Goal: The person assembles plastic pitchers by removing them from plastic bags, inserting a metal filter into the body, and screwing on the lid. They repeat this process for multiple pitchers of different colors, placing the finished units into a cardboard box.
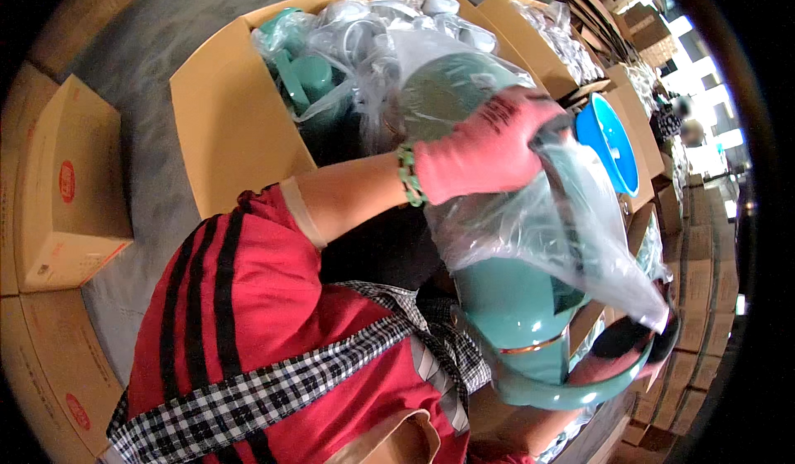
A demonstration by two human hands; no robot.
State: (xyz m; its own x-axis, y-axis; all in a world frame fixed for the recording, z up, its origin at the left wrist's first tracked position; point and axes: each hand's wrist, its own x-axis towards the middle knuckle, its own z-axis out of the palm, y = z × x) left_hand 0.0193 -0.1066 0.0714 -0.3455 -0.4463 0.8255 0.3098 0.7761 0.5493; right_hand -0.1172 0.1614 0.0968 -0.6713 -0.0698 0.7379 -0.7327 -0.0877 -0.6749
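A shiny teal jug-like vessel (513, 298) with a copper-coloured band and a big curved handle lies tilted in front of me. Over its upper part is a clear plastic bag (505, 224). My left hand (484, 149), in a pink glove with dark fingertips, is closed on the bag's film above the vessel. Low on the right, my right hand (625, 348), gloved too, is closed at the bag's other end, beside the vessel's handle. Just beyond my left hand, a large rounded greenish shape (451, 87) shows under plastic film; its kind is unclear.
An open cardboard carton (236, 116) ahead holds several bagged teal and grey-white vessels (356, 29). Another open carton (513, 21) stands right of it. A bright blue funnel-shaped bowl (609, 145) is at the right. Closed cartons (70, 182) stand left; stacked cartons (696, 290) line the far right.
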